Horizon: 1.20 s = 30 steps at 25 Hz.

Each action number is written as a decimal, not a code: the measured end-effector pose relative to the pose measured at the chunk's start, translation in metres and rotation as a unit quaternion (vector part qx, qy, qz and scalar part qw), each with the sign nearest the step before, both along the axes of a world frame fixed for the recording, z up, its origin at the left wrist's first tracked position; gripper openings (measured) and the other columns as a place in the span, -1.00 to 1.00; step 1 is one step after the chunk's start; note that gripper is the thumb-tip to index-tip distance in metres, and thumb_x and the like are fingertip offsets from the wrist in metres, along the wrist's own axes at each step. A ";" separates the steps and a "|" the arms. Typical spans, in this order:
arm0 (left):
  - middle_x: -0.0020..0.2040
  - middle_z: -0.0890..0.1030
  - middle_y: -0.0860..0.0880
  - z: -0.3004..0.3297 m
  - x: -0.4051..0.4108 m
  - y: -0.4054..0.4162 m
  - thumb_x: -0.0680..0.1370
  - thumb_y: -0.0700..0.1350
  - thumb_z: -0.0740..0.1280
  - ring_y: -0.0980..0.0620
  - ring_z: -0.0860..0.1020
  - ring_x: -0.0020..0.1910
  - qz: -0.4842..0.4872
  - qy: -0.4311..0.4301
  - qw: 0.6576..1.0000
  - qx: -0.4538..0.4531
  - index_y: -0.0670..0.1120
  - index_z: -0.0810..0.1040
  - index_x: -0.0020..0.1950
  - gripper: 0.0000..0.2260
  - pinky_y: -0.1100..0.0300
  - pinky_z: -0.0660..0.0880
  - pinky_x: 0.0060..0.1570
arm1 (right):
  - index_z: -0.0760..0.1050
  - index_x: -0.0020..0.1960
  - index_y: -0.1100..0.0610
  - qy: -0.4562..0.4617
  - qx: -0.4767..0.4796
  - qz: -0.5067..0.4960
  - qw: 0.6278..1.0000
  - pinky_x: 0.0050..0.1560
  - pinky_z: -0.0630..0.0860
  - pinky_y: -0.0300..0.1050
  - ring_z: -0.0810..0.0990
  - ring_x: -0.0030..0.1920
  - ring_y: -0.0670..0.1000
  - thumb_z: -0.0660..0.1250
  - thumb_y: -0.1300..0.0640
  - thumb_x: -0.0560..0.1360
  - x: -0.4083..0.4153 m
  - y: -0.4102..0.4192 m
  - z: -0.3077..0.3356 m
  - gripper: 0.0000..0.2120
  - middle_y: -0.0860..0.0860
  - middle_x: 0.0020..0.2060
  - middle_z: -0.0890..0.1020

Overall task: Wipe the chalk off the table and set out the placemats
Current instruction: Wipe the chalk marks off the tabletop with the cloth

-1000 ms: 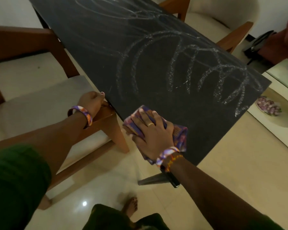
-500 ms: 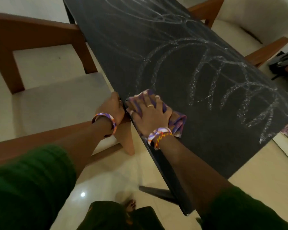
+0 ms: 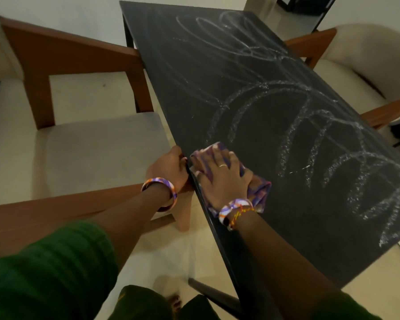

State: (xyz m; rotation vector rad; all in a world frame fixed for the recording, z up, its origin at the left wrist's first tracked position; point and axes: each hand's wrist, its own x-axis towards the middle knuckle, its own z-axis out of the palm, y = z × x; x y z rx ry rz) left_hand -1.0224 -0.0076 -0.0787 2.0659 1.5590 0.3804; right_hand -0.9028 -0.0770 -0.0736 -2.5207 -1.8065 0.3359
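A long black table (image 3: pixel 275 139) runs away from me, covered in looping white chalk scribbles (image 3: pixel 328 158). My right hand (image 3: pixel 224 179) lies flat on a purple patterned cloth (image 3: pixel 259 192) and presses it onto the tabletop at the left edge. My left hand (image 3: pixel 169 169) grips that same left edge of the table, just beside the cloth, its fingers curled over the rim. No placemats are in view.
A wooden armchair with a pale cushion (image 3: pixel 90 148) stands tight against the table's left side. Another pale armchair with wooden arms (image 3: pixel 365 65) sits on the right. Pale tiled floor (image 3: pixel 166 255) shows below, with my bare foot near the table leg.
My right hand has slid the cloth leftward and slightly away from me along the table's edge. My left hand moved from the chair arm onto the table edge. The view shifted right.
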 end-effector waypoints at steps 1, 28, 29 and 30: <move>-0.10 0.54 -0.11 0.000 0.000 0.000 0.60 -0.08 0.14 -0.03 0.41 -0.24 0.000 0.002 1.000 0.001 -0.12 0.43 0.09 -0.83 0.16 0.28 -0.28 | -0.03 0.51 -0.25 -0.010 -0.007 0.034 0.999 0.39 -0.05 0.25 -0.13 0.52 0.06 -0.05 -0.24 0.58 -0.002 -0.015 0.000 -0.49 -0.17 0.54 -0.06; 0.02 0.61 -0.10 -0.003 0.003 0.003 0.58 -0.14 0.19 -0.09 0.56 -0.06 0.069 -0.035 0.997 -0.011 -0.06 0.43 0.28 -0.73 0.20 0.35 -0.21 | -0.08 0.53 -0.20 -0.017 -0.003 0.046 0.999 0.39 -0.04 0.26 -0.13 0.52 0.12 -0.03 -0.24 0.58 -0.003 0.014 -0.003 -0.45 -0.13 0.55 -0.09; 0.03 0.62 -0.11 -0.003 0.002 0.004 0.59 -0.14 0.18 -0.08 0.58 -0.06 0.078 -0.060 0.995 -0.023 -0.04 0.40 0.32 -0.70 0.20 0.37 -0.20 | -0.08 0.52 -0.23 -0.023 0.001 0.035 0.999 0.39 -0.03 0.24 -0.12 0.52 0.10 -0.02 -0.25 0.58 0.005 0.000 -0.005 -0.45 -0.15 0.54 -0.09; 0.03 0.63 -0.11 -0.006 0.000 0.006 0.60 -0.14 0.18 -0.06 0.59 -0.07 0.084 -0.082 0.992 -0.035 -0.01 0.37 0.36 -0.67 0.21 0.40 -0.18 | -0.09 0.51 -0.24 -0.028 0.003 0.010 1.000 0.38 -0.02 0.25 -0.10 0.52 0.09 -0.03 -0.25 0.57 0.018 -0.010 -0.004 -0.46 -0.16 0.54 -0.09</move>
